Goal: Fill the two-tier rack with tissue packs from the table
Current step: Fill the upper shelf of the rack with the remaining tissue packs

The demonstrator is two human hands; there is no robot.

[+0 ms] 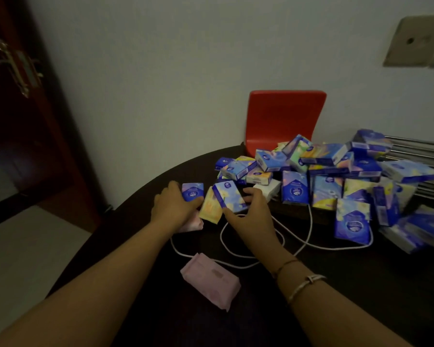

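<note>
Packs point(318, 171) heap at our bench's point(135, 221) far edge before a red chair point(283, 118); a white cable point(261, 246) loops between. Our left hand point(172, 206) grips a blue pack point(192, 192), right hand point(248, 214) pinches another point(229, 196).

The rack point(421, 156) is showing only as some metal bars behind the pile of packs point(336, 171); the right edge is cutting it, and the packs are hiding its lower part, so its tiers are not telling apart. The packs at the right of the pile are blurring, and their print is too small to read. The pile is covering the lower part of the red chair point(283, 118). The left hand point(173, 209) is hiding most of a pink pack point(193, 225) left of the pile. The white cable point(308, 216) is disappearing under the pile.
</note>
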